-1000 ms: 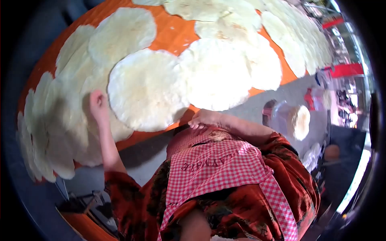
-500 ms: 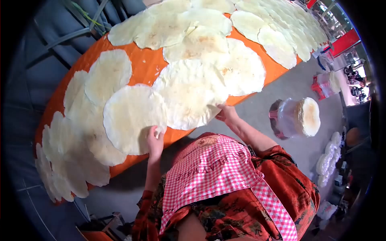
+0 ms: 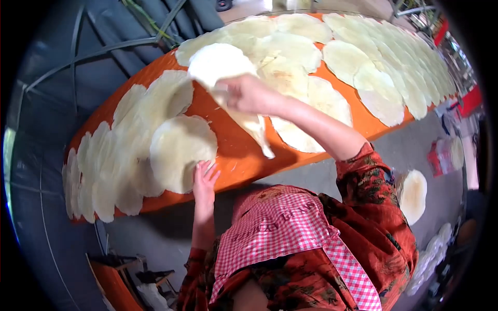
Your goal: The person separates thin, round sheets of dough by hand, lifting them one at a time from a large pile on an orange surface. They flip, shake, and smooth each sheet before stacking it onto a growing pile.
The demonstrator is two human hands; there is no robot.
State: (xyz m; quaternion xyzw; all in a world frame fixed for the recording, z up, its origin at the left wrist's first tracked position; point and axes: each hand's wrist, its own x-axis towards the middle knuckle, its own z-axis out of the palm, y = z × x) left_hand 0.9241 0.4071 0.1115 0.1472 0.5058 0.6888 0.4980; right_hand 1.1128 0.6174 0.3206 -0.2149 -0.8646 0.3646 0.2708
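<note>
Thin round pale flatbread sheets lie overlapping on an orange cloth-covered table [image 3: 228, 173]. My right hand [image 3: 246, 94], fingers pinched, holds a sheet [image 3: 220, 63] raised above the middle of the table; its lower part hangs down in a narrow fold. My left hand [image 3: 206, 179] has its fingers spread at the lower right edge of another round sheet [image 3: 181, 153], which lies flat near the front edge. Several overlapping sheets [image 3: 122, 160] cover the left end.
More sheets [image 3: 384, 62] overlap along the right side. On the floor at the right stand a stack of round sheets [image 3: 412, 197] and a red-and-clear container [image 3: 443, 155]. Dark draped material [image 3: 114, 26] hangs behind a metal frame at the upper left.
The right hand has lifted a sheet off the middle of the table and moved up and left with it, baring orange cloth. The left hand's fingers have opened. The view has shifted.
</note>
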